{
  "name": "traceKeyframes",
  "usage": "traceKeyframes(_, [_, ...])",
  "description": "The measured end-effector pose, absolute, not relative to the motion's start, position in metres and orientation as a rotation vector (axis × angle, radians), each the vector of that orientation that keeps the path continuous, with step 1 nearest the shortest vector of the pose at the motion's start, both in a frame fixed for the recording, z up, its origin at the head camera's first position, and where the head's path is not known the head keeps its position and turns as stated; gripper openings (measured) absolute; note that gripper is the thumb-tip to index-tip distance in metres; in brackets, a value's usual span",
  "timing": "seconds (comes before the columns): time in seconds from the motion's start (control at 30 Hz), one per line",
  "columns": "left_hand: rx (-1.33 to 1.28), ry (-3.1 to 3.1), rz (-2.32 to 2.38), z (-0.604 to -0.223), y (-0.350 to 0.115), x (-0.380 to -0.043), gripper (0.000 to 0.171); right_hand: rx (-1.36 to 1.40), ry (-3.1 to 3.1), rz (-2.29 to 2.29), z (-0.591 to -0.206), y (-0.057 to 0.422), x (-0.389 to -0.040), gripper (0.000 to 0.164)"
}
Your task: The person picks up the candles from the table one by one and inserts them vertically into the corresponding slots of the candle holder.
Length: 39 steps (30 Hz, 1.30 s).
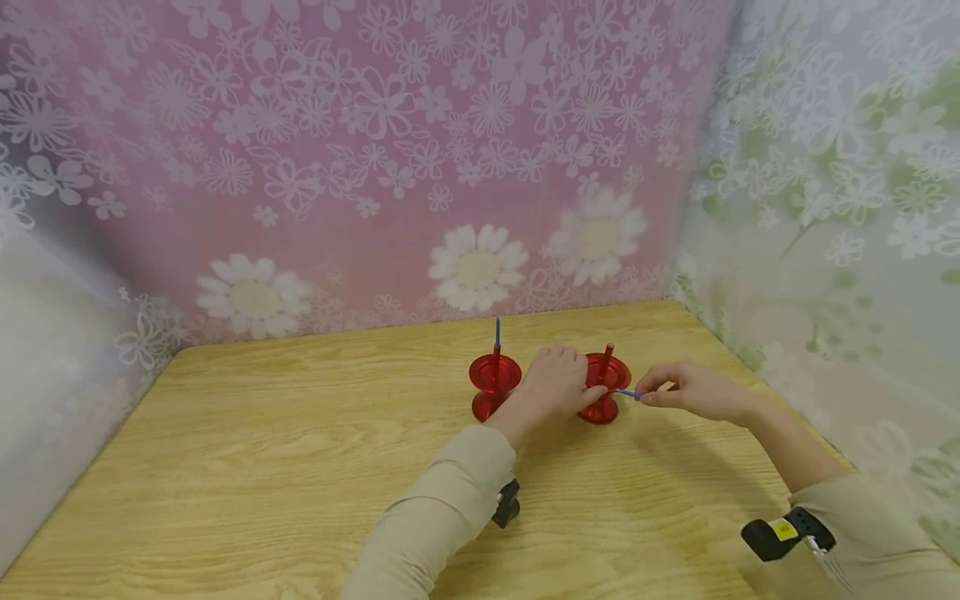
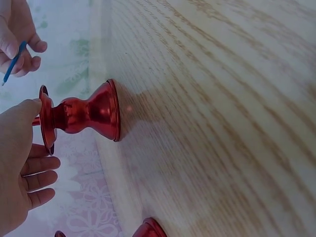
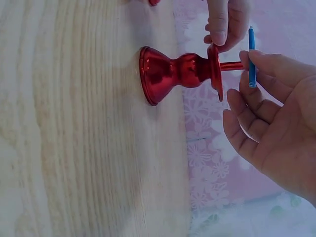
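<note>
Two shiny red candle holders stand upright on the wooden table. The left holder (image 1: pixel 493 373) bears a thin blue candle (image 1: pixel 497 332) upright in its stem. On the right holder (image 1: pixel 617 372), the thin red tube (image 3: pixel 231 65) rising from its dish has no candle in it. My left hand (image 1: pixel 558 379) holds this holder by the dish, its thumb on the rim and its fingers around the far side. Close to the right of it, my right hand (image 1: pixel 693 390) pinches a second blue candle (image 3: pixel 252 59) between thumb and fingertips, near the tube's top in the right wrist view.
The wood-grain table (image 1: pixel 247 467) reaches back to a pink wall (image 1: pixel 360 208) printed with flowers. A pale flowered wall (image 1: pixel 847 292) borders the right side, close to the right arm. Each wrist wears a black strapped device (image 1: pixel 780 537).
</note>
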<state>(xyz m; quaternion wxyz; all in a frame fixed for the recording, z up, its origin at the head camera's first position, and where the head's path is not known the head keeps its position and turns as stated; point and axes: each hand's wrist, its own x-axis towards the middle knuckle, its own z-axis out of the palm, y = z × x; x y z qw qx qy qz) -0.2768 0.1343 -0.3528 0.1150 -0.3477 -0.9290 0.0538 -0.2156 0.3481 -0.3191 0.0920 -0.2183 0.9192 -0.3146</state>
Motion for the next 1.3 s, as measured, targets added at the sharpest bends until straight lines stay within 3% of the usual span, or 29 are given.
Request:
traceKeyframes(0.7, [-1.022, -2.697, 0.173, -0.351, 0.13, -0.277, 0.056, -0.542, 2.876, -1.217, -0.304, 0.33, -0.233, 0.021])
traceKeyframes(1.3, [-1.047, -2.683, 0.128, -0.353, 0.128, -0.278, 0.052, -0.39, 3.057, -1.243, -0.304, 0.317, -0.249, 0.033])
